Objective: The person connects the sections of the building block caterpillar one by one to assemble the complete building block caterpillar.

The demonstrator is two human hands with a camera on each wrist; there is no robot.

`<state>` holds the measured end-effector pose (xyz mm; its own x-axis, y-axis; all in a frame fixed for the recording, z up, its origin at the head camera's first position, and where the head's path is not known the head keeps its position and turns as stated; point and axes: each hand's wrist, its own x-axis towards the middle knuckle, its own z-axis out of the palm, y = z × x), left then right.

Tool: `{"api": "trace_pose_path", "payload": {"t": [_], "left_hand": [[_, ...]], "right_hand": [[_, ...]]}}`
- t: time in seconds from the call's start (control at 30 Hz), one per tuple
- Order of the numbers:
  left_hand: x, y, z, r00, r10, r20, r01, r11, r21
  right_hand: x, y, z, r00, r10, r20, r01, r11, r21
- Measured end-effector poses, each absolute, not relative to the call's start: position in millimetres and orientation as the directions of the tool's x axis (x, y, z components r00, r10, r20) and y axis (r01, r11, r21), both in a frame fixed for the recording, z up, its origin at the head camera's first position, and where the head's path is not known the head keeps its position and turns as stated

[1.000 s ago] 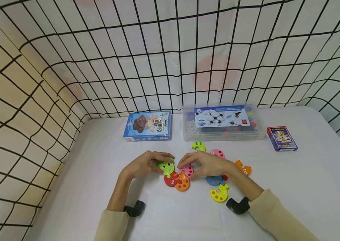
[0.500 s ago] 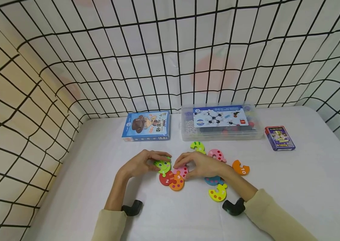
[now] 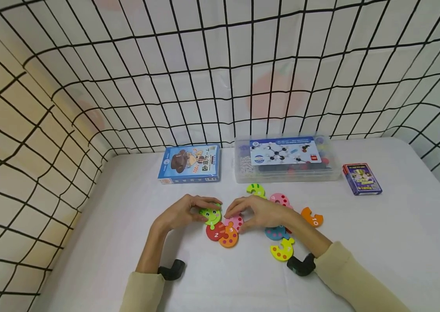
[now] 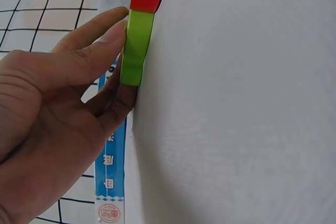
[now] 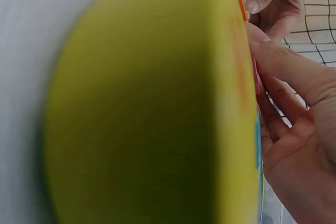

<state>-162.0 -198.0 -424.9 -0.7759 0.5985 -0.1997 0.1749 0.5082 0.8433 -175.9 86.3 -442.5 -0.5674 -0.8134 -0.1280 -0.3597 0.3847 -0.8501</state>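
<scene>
In the head view my left hand pinches the green smiling-face puzzle piece, thumb in front and fingers behind. The left wrist view shows that green piece edge-on between them. Joined below it are a red piece numbered 2 and an orange piece numbered 3. With thumb and fingertips my right hand pinches a pink dotted piece at the orange one's upper right; its number is hidden. A blurred yellow piece fills much of the right wrist view.
Around my right forearm lie loose pieces: blue, yellow, lime green, pink and orange. Behind stand a blue box, a clear case and a small card box, before black netting.
Over the second, the joined pieces and the pink one slide slightly left with both hands. In the last half second almost nothing moves; both hands keep their grip.
</scene>
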Motion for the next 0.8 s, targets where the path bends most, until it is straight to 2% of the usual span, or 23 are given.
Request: {"api": "trace_pose_path", "payload": {"t": [0.5, 0.8], "left_hand": [[-161.6, -196.6, -426.6, -0.774, 0.597, -0.211, 0.139, 0.485, 0.863], [-161.2, -196.1, -424.2, -0.772, 0.597, -0.216, 0.142, 0.494, 0.858]], "right_hand": [[-173.9, 83.7, -440.1, -0.555, -0.822, -0.131, -0.347, 0.371, -0.861], [-171.9, 88.8, -434.1, -0.575, -0.810, -0.115, -0.353, 0.373, -0.858]]}}
